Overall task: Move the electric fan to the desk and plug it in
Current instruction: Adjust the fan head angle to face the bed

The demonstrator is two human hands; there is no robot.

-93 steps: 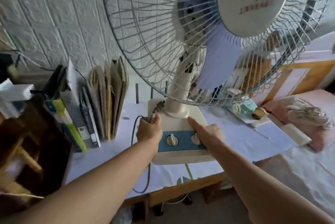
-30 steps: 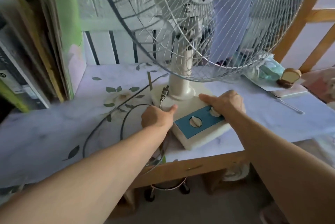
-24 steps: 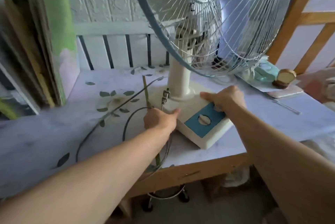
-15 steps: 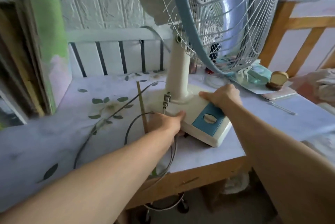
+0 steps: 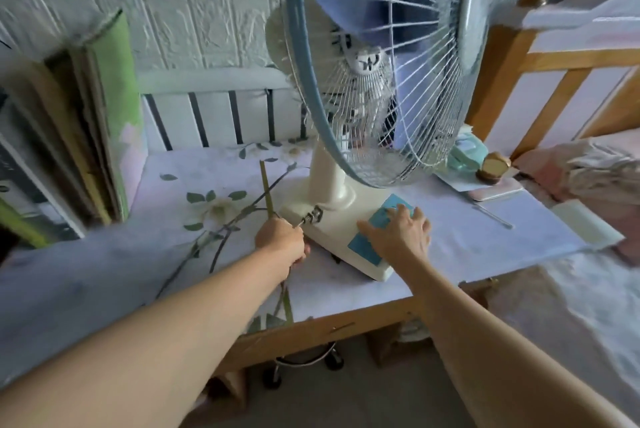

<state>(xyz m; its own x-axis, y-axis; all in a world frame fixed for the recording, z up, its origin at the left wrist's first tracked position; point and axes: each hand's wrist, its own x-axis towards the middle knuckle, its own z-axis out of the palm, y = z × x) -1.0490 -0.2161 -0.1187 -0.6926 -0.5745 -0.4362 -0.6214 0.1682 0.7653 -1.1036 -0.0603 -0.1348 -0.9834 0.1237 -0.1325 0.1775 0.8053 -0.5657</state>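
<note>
The electric fan stands on the desk (image 5: 86,272), its cream base (image 5: 332,225) angled with the blue control panel toward the front right. Its wire cage (image 5: 381,81) with a blue rim faces right, toward the bed. My left hand (image 5: 282,242) is closed around the dark power cord (image 5: 214,247) right where it leaves the base's left corner. The cord loops over the flowered cloth and drops off the desk's front edge; the plug is hidden. My right hand (image 5: 398,233) lies flat on the blue panel with its fingers spread.
Upright folders and books (image 5: 86,116) line the desk's left side, and a white slatted rail (image 5: 214,116) runs along the back. Right of the fan lie a green box (image 5: 465,154), a small jar (image 5: 493,169) and a pink case (image 5: 495,192). A wooden bed frame (image 5: 554,81) borders the right.
The fan has been turned on the desk, so its cage now faces right. My right hand moved from the base's far edge onto the blue panel. My left hand slid off the base corner.
</note>
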